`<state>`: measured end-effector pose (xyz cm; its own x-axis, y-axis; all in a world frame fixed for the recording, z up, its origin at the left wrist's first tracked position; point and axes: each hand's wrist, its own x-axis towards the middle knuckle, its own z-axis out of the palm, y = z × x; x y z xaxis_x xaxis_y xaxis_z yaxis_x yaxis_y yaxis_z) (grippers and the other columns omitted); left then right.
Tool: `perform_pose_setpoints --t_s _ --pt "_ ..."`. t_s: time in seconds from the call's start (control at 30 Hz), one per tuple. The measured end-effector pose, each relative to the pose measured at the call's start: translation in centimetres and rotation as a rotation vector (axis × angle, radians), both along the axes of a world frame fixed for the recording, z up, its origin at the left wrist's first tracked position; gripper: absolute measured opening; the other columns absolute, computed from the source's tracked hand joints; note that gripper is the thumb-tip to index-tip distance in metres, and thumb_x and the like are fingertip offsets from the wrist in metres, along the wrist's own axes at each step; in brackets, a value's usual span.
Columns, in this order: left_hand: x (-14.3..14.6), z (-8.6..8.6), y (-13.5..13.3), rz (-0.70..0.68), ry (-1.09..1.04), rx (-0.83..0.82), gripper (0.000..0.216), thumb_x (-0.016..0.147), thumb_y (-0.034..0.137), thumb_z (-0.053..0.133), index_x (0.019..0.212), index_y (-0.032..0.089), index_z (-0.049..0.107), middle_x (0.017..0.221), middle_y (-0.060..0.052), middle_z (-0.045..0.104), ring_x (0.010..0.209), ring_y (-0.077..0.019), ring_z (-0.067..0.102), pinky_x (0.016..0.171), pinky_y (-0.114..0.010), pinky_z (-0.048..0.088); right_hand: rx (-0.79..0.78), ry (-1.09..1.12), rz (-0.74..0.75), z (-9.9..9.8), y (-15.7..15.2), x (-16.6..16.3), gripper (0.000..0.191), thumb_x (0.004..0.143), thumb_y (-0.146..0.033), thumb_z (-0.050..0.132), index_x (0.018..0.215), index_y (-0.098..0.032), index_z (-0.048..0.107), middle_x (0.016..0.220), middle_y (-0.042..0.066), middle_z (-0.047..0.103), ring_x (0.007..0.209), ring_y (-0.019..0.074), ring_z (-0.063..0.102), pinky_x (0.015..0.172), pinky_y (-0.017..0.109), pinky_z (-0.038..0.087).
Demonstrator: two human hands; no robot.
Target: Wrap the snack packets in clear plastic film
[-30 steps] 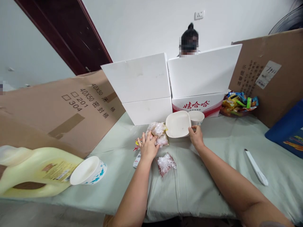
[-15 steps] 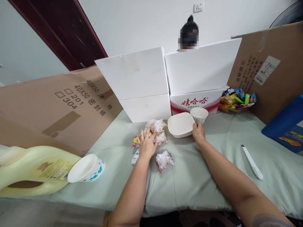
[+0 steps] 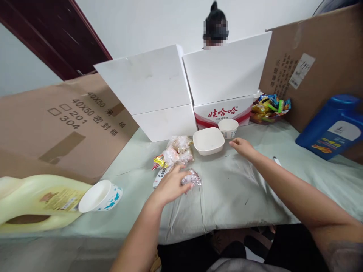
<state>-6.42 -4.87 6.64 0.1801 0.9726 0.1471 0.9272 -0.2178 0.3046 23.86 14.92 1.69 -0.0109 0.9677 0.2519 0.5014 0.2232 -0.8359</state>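
Moved: the left hand (image 3: 172, 184) is reaching the loose packet (image 3: 194, 177), having left the heap (image 3: 178, 149); the right hand (image 3: 241, 147) is no longer touching the dish (image 3: 208, 141).
Table: soft, pale green cloth (image 3: 227, 196) is wrinkling under everything.
Cartons: two brown cardboard ones, left carton (image 3: 34, 128) and right carton (image 3: 320, 37), are flanking the table.
White boxes (image 3: 161, 90): flat-sided, they are standing at the back, the right one bearing red print.
Jug (image 3: 34, 204): pale yellow plastic, it is lying on its side.
Blue bottle (image 3: 330, 128): smooth and handled, it is tilting at the right.
Snack bowl (image 3: 263, 120): it is holding shiny, colourful wrappers.
Dish: white, round-cornered, it is showing its bare inside.
Cups: the back cup (image 3: 228, 130) is standing just beside the dish; the left cup (image 3: 100, 198) is tilting beside the jug.
Heap: crinkled clear-wrapped packets are clustering left of the dish.
Left grip: thumb and fingers are parting over the packet; I cannot tell whether they are pinching it.
Right grip: fingertips are bunching narrowly near the back cup; I cannot tell whether they are holding anything.
Loose packet: glossy, reddish, it is lying on the cloth, nearer than the heap.
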Motion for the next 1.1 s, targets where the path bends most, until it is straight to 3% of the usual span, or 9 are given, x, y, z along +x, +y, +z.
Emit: perform_pose_setpoints --t_s 0.07,0.13,0.27,0.43,0.5,0.7,0.8,0.93,1.1 --pt "-0.2 -1.0 -1.8 0.032 0.054 -0.084 0.041 0.072 0.025 0.074 0.113 0.031 0.07 0.13 -0.006 0.057 0.108 -0.0273 0.063 0.085 -0.034 0.055 0.01 -0.118 -0.007 0.2 -2.4 4.5 0.025 0.065 -0.043 0.07 0.076 -0.021 0.066 0.087 0.009 0.067 0.091 0.0307 0.058 0.086 0.046 0.042" --pt "-0.2 -2.0 -2.4 0.068 0.055 -0.103 0.042 0.078 0.014 0.063 0.117 0.029 0.067 0.127 -0.008 0.059 0.096 -0.0227 0.067 0.08 -0.032 0.055 0.072 -0.486 -0.138 -0.3 -4.5 8.8 0.035 0.069 -0.044 0.066 0.094 -0.019 0.066 0.108 0.017 0.064 0.105 0.0379 0.054 0.088 0.052 0.04" --pt "2.5 -2.8 -0.4 0.002 -0.079 -0.026 0.034 0.083 0.006 0.047 0.104 0.022 0.07 0.11 -0.007 0.063 0.085 -0.0162 0.067 0.08 -0.029 0.054 -0.116 -0.8 -0.184 -1.5 -6.5 13.4 0.034 0.077 -0.029 0.058 0.107 -0.012 0.061 0.102 0.025 0.063 0.095 0.0399 0.059 0.075 0.052 0.045" --pt "8.9 -2.5 4.0 -0.155 -0.199 -0.038 0.032 0.078 0.0 0.047 0.091 0.019 0.069 0.1 -0.005 0.065 0.089 -0.0173 0.066 0.083 -0.03 0.053 -0.058 -0.762 0.098 -0.3 -6.7 9.9 0.031 0.081 -0.012 0.05 0.11 -0.016 0.061 0.104 0.016 0.065 0.097 0.0287 0.062 0.084 0.041 0.046" --pt "10.4 -2.8 5.1 -0.143 -0.235 -0.027 0.031 0.077 -0.001 0.047 0.089 0.019 0.067 0.103 -0.005 0.065 0.093 -0.0181 0.065 0.086 -0.032 0.052 0.09 -0.681 0.359 0.9 -7.3 7.2 0.031 0.083 -0.01 0.048 0.11 -0.019 0.061 0.108 0.011 0.064 0.101 0.0233 0.06 0.088 0.034 0.046" --pt "10.0 -5.5 6.2 0.014 -0.52 -0.058 0.044 0.075 0.005 0.058 0.116 0.021 0.051 0.107 -0.005 0.066 0.084 -0.0153 0.064 0.08 -0.032 0.054 0.311 -0.703 0.772 2.8 -9.6 0.5 0.039 0.08 -0.001 0.046 0.111 -0.02 0.062 0.102 0.009 0.061 0.082 0.0191 0.059 0.071 0.03 0.044" --pt "9.1 -6.6 6.6 0.004 -0.674 -0.088 0.049 0.075 0.007 0.06 0.12 0.021 0.045 0.11 -0.005 0.065 0.079 -0.0121 0.063 0.073 -0.027 0.054 0.281 -0.793 0.773 2.7 -9.3 0.1 0.034 0.082 -0.003 0.048 0.107 -0.018 0.065 0.099 0.01 0.061 0.079 0.0191 0.059 0.068 0.03 0.042" --pt "8.8 -6.3 6.5 -0.002 -0.596 -0.122 0.033 0.078 0.014 0.062 0.109 0.02 0.056 0.096 -0.003 0.067 0.08 -0.0148 0.063 0.074 -0.028 0.053 0.157 -0.838 0.61 2.4 -7.1 3.4 0.035 0.083 -0.008 0.047 0.109 -0.021 0.066 0.101 0.008 0.064 0.076 0.0193 0.062 0.065 0.029 0.042" --pt "9.4 -5.3 5.9 -0.092 -0.411 0.007 0.043 0.077 0.028 0.072 0.117 0.021 0.06 0.129 -0.011 0.058 0.12 -0.0274 0.052 0.103 -0.045 0.044 0.086 -0.862 0.384 2.2 -5.5 6.1 0.021 0.085 -0.018 0.054 0.101 -0.018 0.068 0.098 0.013 0.066 0.09 0.0287 0.063 0.081 0.041 0.047"
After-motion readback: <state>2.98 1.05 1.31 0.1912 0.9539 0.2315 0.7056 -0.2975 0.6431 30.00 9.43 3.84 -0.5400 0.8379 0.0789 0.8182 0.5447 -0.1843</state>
